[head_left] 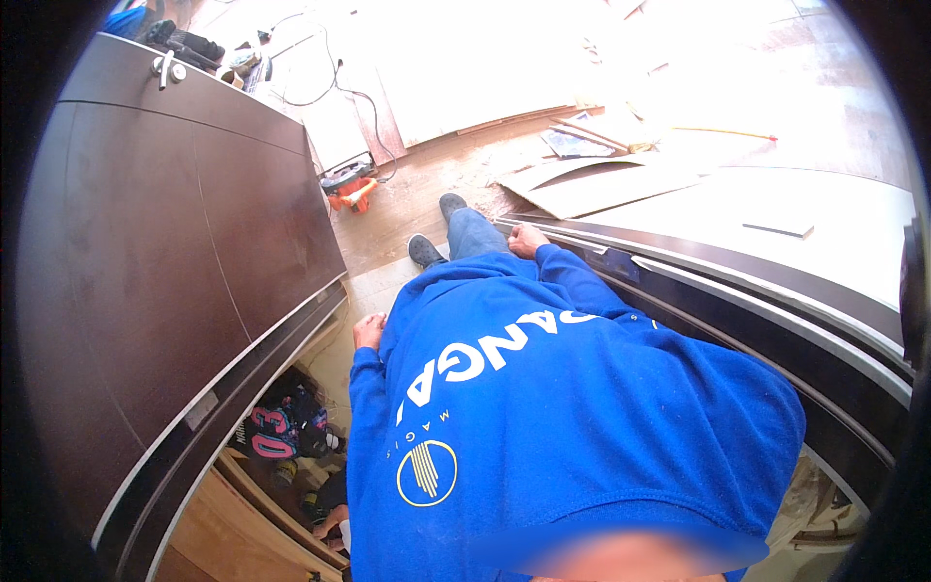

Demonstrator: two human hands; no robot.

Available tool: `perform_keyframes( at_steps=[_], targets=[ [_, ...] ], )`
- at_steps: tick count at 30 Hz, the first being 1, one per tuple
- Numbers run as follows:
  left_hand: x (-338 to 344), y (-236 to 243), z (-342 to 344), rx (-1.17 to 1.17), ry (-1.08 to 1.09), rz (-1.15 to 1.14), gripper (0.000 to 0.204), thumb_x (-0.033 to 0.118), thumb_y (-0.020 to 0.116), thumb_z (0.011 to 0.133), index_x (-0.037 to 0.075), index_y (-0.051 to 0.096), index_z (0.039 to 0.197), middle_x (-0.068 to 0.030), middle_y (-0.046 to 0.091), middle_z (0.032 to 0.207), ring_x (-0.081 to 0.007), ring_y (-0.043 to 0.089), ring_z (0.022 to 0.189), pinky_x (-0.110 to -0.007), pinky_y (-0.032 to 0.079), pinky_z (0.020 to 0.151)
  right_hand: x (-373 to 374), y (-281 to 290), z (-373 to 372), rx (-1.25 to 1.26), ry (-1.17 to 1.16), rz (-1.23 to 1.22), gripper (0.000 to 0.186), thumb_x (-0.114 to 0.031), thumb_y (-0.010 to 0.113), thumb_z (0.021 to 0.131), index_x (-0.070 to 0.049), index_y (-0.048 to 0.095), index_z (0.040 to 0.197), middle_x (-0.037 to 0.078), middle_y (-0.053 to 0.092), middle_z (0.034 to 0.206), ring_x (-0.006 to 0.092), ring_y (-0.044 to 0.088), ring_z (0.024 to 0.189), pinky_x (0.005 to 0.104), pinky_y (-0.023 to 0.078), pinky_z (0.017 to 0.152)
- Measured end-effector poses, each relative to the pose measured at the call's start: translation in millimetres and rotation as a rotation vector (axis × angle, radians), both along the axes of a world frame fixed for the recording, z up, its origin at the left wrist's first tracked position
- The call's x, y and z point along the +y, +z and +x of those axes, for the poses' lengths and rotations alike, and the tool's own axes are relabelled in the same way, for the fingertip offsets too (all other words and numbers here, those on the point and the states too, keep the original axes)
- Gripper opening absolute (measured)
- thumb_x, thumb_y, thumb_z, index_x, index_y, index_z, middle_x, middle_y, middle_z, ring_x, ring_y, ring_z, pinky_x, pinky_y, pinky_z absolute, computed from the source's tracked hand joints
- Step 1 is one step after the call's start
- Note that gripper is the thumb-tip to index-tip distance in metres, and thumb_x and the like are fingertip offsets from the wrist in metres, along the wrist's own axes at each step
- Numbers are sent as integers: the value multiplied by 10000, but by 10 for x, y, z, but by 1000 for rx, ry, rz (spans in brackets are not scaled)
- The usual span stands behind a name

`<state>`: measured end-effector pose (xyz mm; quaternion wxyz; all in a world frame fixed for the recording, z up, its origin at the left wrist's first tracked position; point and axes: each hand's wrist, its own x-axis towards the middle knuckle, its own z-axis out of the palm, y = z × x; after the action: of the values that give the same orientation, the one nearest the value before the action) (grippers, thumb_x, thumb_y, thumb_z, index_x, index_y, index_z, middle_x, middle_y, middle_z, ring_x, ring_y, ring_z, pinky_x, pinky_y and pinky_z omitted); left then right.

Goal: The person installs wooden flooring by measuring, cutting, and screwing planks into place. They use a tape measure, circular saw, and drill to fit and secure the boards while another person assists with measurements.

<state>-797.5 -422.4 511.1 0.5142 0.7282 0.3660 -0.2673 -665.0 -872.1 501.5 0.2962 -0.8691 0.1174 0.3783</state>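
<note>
My left hand [369, 332] hangs beside my left hip, between my body and the brown door [184, 233]. Its fingers are curled, and a small pale bit shows at them, too little to name. Farther forward, my right hand [527, 241] is closed beside the near end of the dark door frame [621, 267], close to my right thigh. Whether it grips anything there is hidden. My blue sweatshirt [562, 407] fills the middle of the view, above my dark shoes [424, 251].
An orange-and-black power tool [351, 186] with a black cord [373, 109] lies on the floor ahead. Thin curved boards [592, 182] lie ahead right. A dark garment with pink markings [276, 427] is at lower left, beside wooden planks [218, 514] and another person's hand [335, 522].
</note>
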Motion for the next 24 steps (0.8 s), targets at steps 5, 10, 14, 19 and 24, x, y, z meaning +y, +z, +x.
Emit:
perform_keyframes(
  at_steps=[5, 10, 14, 19, 24],
  targets=[
    [4, -19, 24, 59, -34, 49, 283, 270, 720, 858, -2, 754, 931, -61, 721, 817, -140, 631, 732, -298, 507, 691, -16, -46, 32, 6, 54, -30, 218, -190, 598, 824, 0, 701, 853, 224, 712, 844, 337, 699, 817, 439, 543, 781],
    [-12, 63, 30, -26, -105, 78, 276, 262, 718, 853, -4, 753, 919, -73, 726, 817, -141, 633, 723, -301, 507, 683, -10, -53, 33, 25, 19, -45, 254, -206, 631, 817, -9, 731, 942, 241, 724, 916, 344, 720, 891, 435, 551, 808],
    [6, -14, 2, 21, -14, 12, 271, 263, 716, 851, -1, 757, 903, -72, 727, 809, -144, 637, 715, -303, 509, 682, -7, -27, 21, 43, 31, -62, 249, -204, 602, 819, 4, 717, 895, 239, 717, 887, 341, 708, 856, 430, 547, 806],
    [30, -131, -40, -8, -38, 45, 269, 267, 712, 856, 6, 761, 902, -69, 725, 796, -147, 638, 706, -307, 513, 682, 0, -6, 7, -17, 16, -40, 262, -213, 594, 807, 9, 714, 874, 246, 714, 897, 359, 704, 878, 432, 546, 820],
    [15, -115, -55, 9, -29, 54, 269, 261, 711, 865, 2, 760, 918, -68, 722, 795, -143, 635, 703, -305, 512, 671, 4, 7, 19, -23, 29, -46, 262, -223, 596, 805, 2, 716, 868, 247, 714, 910, 365, 702, 890, 435, 545, 827]
  ],
)
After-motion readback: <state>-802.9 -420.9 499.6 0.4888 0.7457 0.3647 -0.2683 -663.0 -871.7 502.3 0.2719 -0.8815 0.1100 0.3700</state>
